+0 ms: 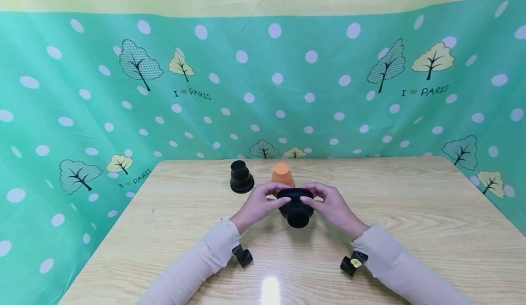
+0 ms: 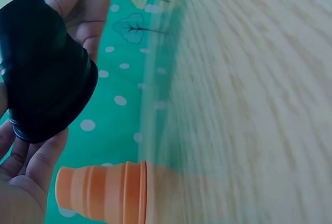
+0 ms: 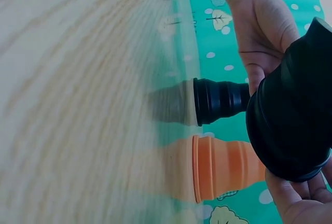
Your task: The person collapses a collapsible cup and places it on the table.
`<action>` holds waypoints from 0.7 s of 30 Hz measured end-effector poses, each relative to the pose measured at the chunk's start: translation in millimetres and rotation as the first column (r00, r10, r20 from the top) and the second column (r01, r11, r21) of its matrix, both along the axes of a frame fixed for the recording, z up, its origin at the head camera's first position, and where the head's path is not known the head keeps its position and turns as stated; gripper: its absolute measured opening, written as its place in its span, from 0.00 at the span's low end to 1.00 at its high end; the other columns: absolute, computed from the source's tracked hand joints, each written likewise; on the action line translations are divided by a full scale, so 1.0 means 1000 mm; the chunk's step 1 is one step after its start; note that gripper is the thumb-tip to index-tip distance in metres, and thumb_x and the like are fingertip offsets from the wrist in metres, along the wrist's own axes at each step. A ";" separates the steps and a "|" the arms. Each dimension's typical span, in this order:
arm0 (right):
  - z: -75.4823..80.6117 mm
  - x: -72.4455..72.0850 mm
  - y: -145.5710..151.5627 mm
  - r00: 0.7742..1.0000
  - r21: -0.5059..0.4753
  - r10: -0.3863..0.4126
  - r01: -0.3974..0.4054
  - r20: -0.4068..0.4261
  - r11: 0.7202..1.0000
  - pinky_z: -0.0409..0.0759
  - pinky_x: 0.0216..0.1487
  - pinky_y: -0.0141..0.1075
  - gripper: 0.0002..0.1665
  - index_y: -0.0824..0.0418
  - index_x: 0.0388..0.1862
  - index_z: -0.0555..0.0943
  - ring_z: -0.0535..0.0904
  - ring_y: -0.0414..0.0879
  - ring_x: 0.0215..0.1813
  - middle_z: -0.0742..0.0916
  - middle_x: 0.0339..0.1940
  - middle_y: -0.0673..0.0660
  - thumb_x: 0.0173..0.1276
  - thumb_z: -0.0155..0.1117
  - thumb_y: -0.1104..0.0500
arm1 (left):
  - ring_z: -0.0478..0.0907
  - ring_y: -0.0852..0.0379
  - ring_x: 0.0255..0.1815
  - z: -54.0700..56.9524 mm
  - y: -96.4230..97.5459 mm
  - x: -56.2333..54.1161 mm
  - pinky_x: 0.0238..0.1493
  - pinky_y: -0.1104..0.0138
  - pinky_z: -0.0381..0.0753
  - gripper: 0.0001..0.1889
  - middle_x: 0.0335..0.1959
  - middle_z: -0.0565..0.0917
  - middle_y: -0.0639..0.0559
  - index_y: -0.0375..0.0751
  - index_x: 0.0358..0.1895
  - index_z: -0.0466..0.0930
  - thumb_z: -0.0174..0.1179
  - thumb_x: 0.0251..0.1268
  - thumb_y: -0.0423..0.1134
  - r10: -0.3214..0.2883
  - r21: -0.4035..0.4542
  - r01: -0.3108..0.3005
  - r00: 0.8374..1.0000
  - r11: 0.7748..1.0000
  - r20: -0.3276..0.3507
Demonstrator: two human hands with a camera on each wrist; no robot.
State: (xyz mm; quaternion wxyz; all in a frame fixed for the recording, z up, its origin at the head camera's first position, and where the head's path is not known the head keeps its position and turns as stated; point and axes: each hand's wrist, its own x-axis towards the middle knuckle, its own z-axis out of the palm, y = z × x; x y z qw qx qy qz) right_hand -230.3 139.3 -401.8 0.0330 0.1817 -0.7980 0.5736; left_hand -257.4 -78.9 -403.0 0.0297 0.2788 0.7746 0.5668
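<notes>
Holding a black cup (image 1: 297,208), both hands (image 1: 260,202) (image 1: 334,205) hover inside table (image 1: 176,209) edges.

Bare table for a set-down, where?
Widest patch: right of the right hand, out to the right edge of the table. Smaller: between the standing black cup and the left edge. Crowded: the middle, where both hands, held black cup and orange cup bunch.
</notes>
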 end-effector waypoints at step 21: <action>-0.002 -0.001 -0.004 0.979 -0.042 -0.136 0.131 -0.152 0.990 0.74 0.28 0.26 0.16 0.66 0.52 0.82 0.77 0.37 0.38 0.86 0.39 0.60 0.67 0.62 0.61 | 0.79 0.58 0.45 0.001 0.008 0.000 0.44 0.69 0.81 0.15 0.45 0.84 0.48 0.42 0.56 0.79 0.56 0.68 0.41 0.012 -0.001 -0.012 1.000 1.000 -0.018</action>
